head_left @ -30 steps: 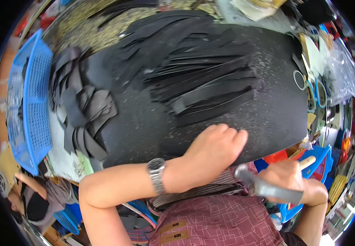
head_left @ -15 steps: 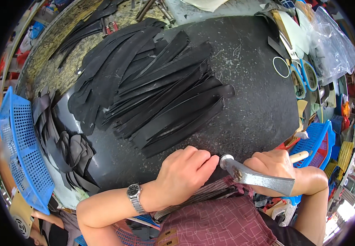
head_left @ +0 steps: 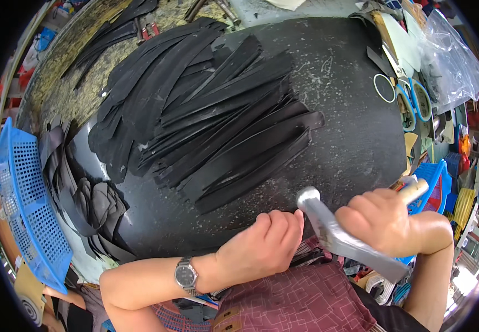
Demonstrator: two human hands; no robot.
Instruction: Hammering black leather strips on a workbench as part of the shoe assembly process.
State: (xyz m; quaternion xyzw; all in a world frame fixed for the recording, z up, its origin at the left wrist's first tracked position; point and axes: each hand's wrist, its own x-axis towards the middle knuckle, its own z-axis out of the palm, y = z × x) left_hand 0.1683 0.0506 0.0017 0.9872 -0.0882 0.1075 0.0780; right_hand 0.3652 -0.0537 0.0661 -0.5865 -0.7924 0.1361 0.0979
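My right hand [head_left: 377, 221] grips the wooden handle of a hammer [head_left: 333, 235]. Its long metal head, with a round face at one end, is in the air just right of my left fingers, above the near edge of the black work surface [head_left: 356, 149]. My left hand [head_left: 267, 243] is closed at that same edge, fingers curled and pressed together. Whatever they pinch is hidden. Beyond my left hand lies a big spread of black flat strips [head_left: 239, 127], overlapping in layers. Their ends fan toward me.
To the left stand a blue perforated basket [head_left: 32, 199] and a heap of dark curled strips [head_left: 95, 210]. Blue-handled scissors [head_left: 419, 99], a white ring [head_left: 384, 88] and a clear plastic bag [head_left: 450, 66] lie at the far right. Another blue basket [head_left: 436, 182] stands beyond my right hand.
My right hand and the hammer have risen away from the surface and shifted slightly right. My left hand has moved a little right and closer to me, still closed. The strips lie as before.
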